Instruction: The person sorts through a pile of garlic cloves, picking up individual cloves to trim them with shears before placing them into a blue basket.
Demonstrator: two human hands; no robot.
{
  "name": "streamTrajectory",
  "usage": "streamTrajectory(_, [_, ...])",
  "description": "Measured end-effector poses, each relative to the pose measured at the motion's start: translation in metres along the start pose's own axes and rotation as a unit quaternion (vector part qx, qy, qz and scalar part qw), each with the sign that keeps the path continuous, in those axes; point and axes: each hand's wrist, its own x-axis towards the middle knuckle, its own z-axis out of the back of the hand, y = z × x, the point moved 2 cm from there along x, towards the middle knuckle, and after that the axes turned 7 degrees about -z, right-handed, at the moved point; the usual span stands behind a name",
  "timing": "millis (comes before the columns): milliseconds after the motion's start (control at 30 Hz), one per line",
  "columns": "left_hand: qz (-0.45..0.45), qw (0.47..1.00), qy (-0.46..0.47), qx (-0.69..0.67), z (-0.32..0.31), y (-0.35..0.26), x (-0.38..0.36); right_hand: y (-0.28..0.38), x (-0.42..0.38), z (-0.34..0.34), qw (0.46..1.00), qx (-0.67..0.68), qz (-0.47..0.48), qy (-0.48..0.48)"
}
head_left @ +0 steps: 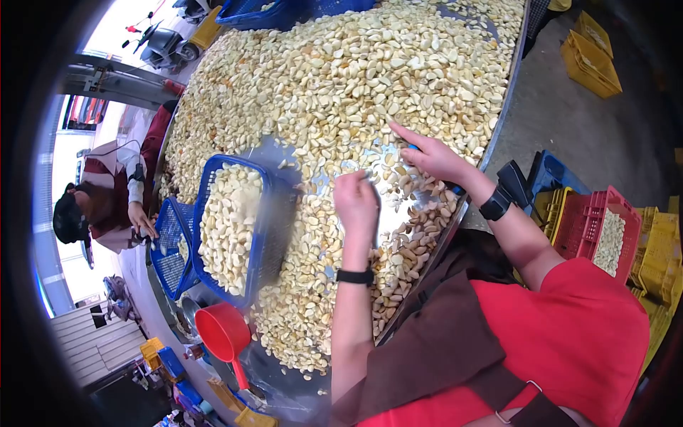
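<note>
A broad layer of pale cream pieces (341, 78), shaped like large beans or peeled cloves, covers the metal table (390, 226). My left hand (356, 203) is closed just above the pieces, and a small pale piece (366, 174) shows at its fingertips. To its right, my right hand (435, 158) stretches its index finger toward the heap. Its other fingers wrap round a slim blue handle (412, 148); most of that tool is hidden by the hand. Browner pieces (409, 245) lie along the table edge nearest me, below both hands.
A blue basket (265, 231) full of pale pieces stands left of my hands, beside another blue basket (169, 245). A red scoop (223, 331) lies near it. Across the table a co-worker's hand (142, 219) reaches in. Red (576, 220) and yellow crates (658, 245) stand at right.
</note>
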Motion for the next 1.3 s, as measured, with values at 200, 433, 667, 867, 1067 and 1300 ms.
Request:
streamTrajectory(200, [-0.082,0.987,0.13,0.044,-0.062,0.005,-0.008,-0.006,0.001,0.038,0.973,-0.163,-0.076,-0.142])
streamTrajectory(433, [0.288,0.884,0.056,-0.363,-0.051,0.049,-0.027,-0.037,0.022,-0.016,0.932,-0.334,-0.13,-0.058])
streamTrajectory(667, [0.353,0.623,-0.064,-0.695,0.008,0.027,-0.032,-0.021,0.018,-0.049,0.982,-0.181,0.049,-0.018])
streamTrajectory(867, [0.336,0.574,-0.07,-0.743,0.008,0.016,-0.032,0.004,-0.003,-0.061,0.992,-0.013,0.125,-0.019])
streamTrajectory(1067, [0.286,0.64,-0.125,-0.702,0.004,0.009,-0.03,0.027,-0.025,-0.077,0.995,-0.082,0.047,0.016])
streamTrajectory(1300, [0.303,0.673,-0.154,-0.657,0.011,-0.005,-0.027,0.031,-0.024,-0.08,0.995,-0.072,0.063,0.024])
